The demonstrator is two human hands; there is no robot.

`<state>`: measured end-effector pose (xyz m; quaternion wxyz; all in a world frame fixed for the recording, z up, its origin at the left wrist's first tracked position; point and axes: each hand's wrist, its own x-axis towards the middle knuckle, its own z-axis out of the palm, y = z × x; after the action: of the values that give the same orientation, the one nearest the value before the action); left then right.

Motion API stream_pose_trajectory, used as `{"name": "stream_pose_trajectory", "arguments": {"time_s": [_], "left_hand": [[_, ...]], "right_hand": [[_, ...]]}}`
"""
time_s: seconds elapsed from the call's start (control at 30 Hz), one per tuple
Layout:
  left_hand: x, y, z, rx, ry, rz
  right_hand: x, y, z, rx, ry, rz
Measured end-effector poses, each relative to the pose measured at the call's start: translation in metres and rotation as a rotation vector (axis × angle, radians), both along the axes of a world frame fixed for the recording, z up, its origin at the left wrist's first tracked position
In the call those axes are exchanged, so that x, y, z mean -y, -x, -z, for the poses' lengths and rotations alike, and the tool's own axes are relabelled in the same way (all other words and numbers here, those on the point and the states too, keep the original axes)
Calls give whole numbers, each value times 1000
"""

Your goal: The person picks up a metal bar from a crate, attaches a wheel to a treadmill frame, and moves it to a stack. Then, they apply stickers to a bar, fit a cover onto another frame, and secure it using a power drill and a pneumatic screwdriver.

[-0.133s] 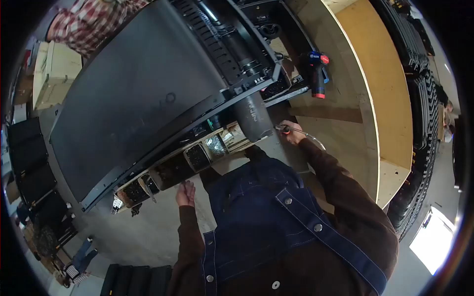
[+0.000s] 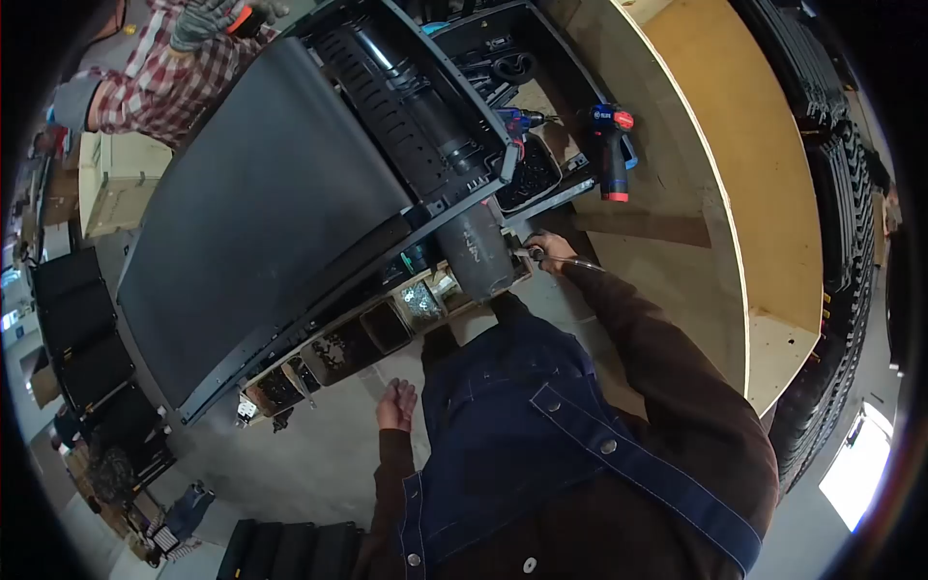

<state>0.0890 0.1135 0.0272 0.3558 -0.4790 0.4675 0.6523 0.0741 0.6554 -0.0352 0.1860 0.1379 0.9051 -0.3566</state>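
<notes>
My right hand (image 2: 554,253) is wrapped round a small air tool (image 2: 535,254) with a clear hose (image 2: 592,264) trailing from it. The tool's tip points at the side of a dark cylinder (image 2: 476,253) jutting from the black treadmill-like frame (image 2: 435,227). Whether the tip touches the cylinder I cannot tell. My left hand (image 2: 396,404) hangs palm up over the floor with fingers stretched out and nothing in them. Just above it runs a wooden parts tray (image 2: 333,356) with bins of screws and small hardware.
A blue-and-red cordless driver (image 2: 613,153) rests by a plywood crate (image 2: 667,126). Another drill (image 2: 522,120) lies over a black tray (image 2: 580,92). At the upper left is a person in a checked shirt (image 2: 184,82) with a gloved hand (image 2: 201,26). Stacked black parts (image 2: 831,184) stand on the right.
My right hand with the air tool has moved up and left, closer to the cylinder. My left hand has drawn away from the parts tray. The other person's gloved hand has come into view.
</notes>
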Motion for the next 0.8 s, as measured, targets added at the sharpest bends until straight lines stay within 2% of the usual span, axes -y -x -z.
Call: {"name": "stream_pose_trajectory", "arguments": {"time_s": [0.03,0.07,0.17,0.2,0.27,0.3,0.37,0.4,0.43,0.47,0.53,0.6,0.63,0.7,0.77,0.8], "left_hand": [[3,2,-20,-11,27,47],[0,11,-30,-44,46,86],[-28,9,-58,-89,48,199],[-39,13,-69,-124,57,262],[-71,32,-89,-174,82,368],[-87,43,-98,-212,117,454],[-126,66,-111,-382,34,625],[-152,78,-115,-466,-39,709],[-179,90,-123,-517,-150,778],[-206,102,-133,-523,-197,842],[-262,121,-151,-690,-416,1104],[-317,131,-165,-793,-483,1233],[-343,134,-170,-885,-529,1267],[-393,131,-180,-977,-523,1300],[-443,122,-190,-1061,-525,1318],[-469,109,-209,-1110,-500,1371]], "right_hand": [[15,16,26,-73,-19,-104],[23,47,23,70,-9,-124],[15,55,16,176,95,57],[15,56,4,199,15,17],[21,35,40,-39,108,274],[30,39,26,88,-3,469],[36,16,35,186,-86,692],[41,5,23,162,0,836],[47,-4,20,141,12,894],[50,-16,26,224,114,818],[54,-31,-34,426,616,759],[54,-59,-68,209,701,561],[44,-71,-91,187,697,612],[18,-97,-149,-81,498,419],[-35,-128,-208,-214,750,464],[-68,-151,-259,-251,778,536]]}}
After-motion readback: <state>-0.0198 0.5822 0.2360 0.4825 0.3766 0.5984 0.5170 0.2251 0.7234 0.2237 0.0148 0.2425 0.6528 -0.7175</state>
